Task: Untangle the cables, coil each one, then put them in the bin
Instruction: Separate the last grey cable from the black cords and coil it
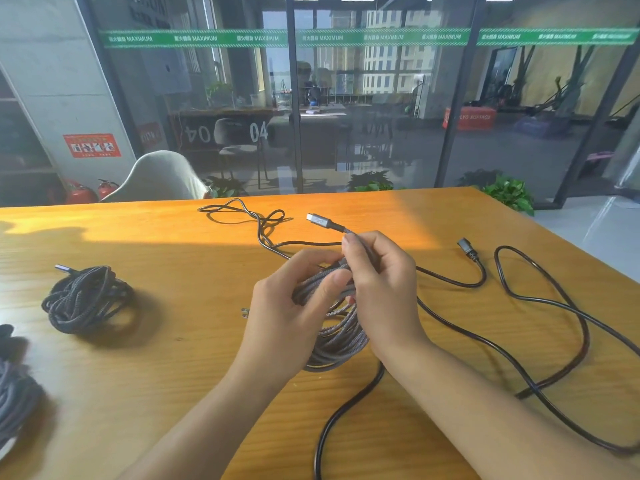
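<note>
At table centre, near the camera: left hand (294,306) curled round a grey braided cable coil (337,336), thumb pressed across the gathered loops. Right hand (379,285) just beside it, touching, pinching the coil's free tail between fingers and thumb. USB-C plug (318,220) poking up and away past the right fingertips, short of the coil, not yet tucked.

Left and slightly farther on the wooden table (156,358): finished black braided coil (88,299), lying flat, plug end sticking out at its far side. At the left edge, near: another bundle of grey cable (15,400), mostly cut off by the frame.

Right side: loose black power cable (540,303), uncoiled, snaking in wide bends from its socket end (467,247) round toward the near edge and under the right forearm. Far centre: thin black cord (242,213) in a loose knot of loops, running back toward the hands. Small two-pin plug (245,312) peeking out just left of the left hand.

No bin in view; whereabouts impossible to tell.

Likely step: finishing the coil of the grey cable. Next move probably calls for wrapping or tucking the short tail round the loops while keeping the left grip firm, so the coil does not spring open. Afterwards, two cables remaining to untangle and coil.

Behind the table: pale chair (159,178), glass partition (381,98).
</note>
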A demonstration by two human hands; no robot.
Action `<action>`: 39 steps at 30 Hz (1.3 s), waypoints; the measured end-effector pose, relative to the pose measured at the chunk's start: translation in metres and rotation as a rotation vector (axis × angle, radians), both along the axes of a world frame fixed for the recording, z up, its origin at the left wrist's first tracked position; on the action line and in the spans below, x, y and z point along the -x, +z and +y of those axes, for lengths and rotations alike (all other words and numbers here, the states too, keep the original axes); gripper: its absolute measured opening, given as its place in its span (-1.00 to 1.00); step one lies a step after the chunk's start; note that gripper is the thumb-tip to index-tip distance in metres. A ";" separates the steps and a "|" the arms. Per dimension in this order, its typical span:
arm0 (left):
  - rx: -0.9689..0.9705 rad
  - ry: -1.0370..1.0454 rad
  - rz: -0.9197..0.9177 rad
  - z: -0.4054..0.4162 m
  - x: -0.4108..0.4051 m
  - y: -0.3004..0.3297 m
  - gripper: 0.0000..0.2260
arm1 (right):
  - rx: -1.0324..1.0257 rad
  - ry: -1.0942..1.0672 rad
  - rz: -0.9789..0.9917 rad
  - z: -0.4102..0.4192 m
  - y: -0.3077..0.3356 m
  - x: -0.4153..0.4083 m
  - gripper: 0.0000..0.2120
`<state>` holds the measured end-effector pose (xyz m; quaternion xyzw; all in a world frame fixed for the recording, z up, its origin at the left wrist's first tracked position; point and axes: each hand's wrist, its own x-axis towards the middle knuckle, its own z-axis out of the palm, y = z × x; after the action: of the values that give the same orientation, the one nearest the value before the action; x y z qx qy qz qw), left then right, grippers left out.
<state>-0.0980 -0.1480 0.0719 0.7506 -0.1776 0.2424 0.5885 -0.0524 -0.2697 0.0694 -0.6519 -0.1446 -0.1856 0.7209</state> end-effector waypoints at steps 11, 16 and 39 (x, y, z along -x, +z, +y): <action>0.038 0.080 0.031 0.006 -0.002 -0.003 -0.83 | -0.068 0.145 0.130 -0.010 -0.005 -0.015 -0.69; 0.255 0.099 0.093 0.028 -0.011 -0.003 -0.78 | 0.045 0.152 0.252 -0.027 -0.017 -0.038 -0.76; 0.344 0.050 0.158 0.030 -0.015 -0.004 -0.77 | 0.097 0.960 0.340 -0.030 -0.018 -0.023 -0.61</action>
<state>-0.0835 -0.1182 0.0678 0.6599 -0.0683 0.2241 0.7139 -0.0291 -0.2994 0.0517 -0.5655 -0.3171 0.2820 0.7072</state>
